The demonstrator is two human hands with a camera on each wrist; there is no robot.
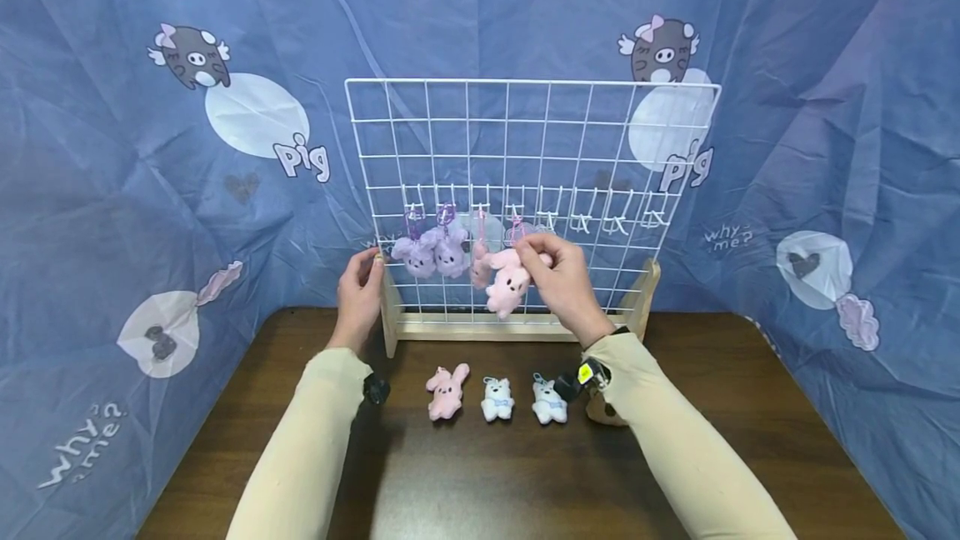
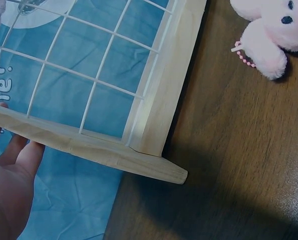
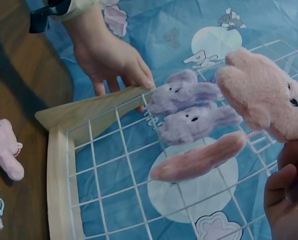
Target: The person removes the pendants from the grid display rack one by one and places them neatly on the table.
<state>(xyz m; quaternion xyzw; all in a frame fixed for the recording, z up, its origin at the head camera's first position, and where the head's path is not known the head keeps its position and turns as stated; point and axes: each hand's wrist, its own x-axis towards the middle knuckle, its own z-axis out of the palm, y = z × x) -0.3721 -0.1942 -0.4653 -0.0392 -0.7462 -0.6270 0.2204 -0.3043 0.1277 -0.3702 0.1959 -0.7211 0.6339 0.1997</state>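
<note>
Left hand's [image 1: 360,294] fingers grip the wooden side stand [image 1: 389,315]. Pink plush [image 1: 507,286] is before the grid [image 1: 507,120], below a hook [image 1: 515,208], pinched by right hand's [image 1: 564,280] fingers. Loop [image 1: 517,230] seating unclear; early release could drop it, shoving could tip the grid.

I see room over the near surface [image 1: 465,482], between the sleeves [image 1: 296,448]. Beyond, a pink rabbit [image 1: 446,396] and white bears [image 1: 497,401] lie in the way; the wire grid [image 1: 507,158] bars the far side, purple plushes [image 1: 450,255] crowding it at left, while the hooks [image 1: 617,225] at right stand free.
</note>
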